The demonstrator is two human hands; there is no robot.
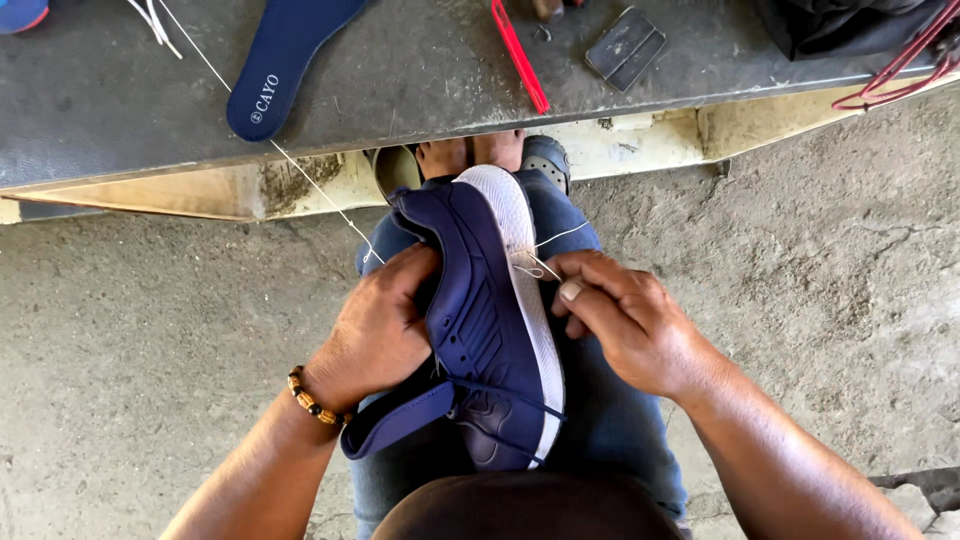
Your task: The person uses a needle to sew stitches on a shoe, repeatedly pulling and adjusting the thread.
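Up close, left hand (375, 325) grips a navy fabric sneaker with white rubber sole (485, 310); beside it, right hand (625, 320) pinches white thread (535, 262) at the sole.

The only printed label in view sits on the dark blue insole (285, 60), which lies flat on the grey worktop (420, 70) near its front edge, toward the left. The label (265, 98) is a short line of small white print with a tiny round mark beside it, set on the rounded heel end closest to that front edge. It runs along the length of the insole. No packages, signs or screens show anywhere.
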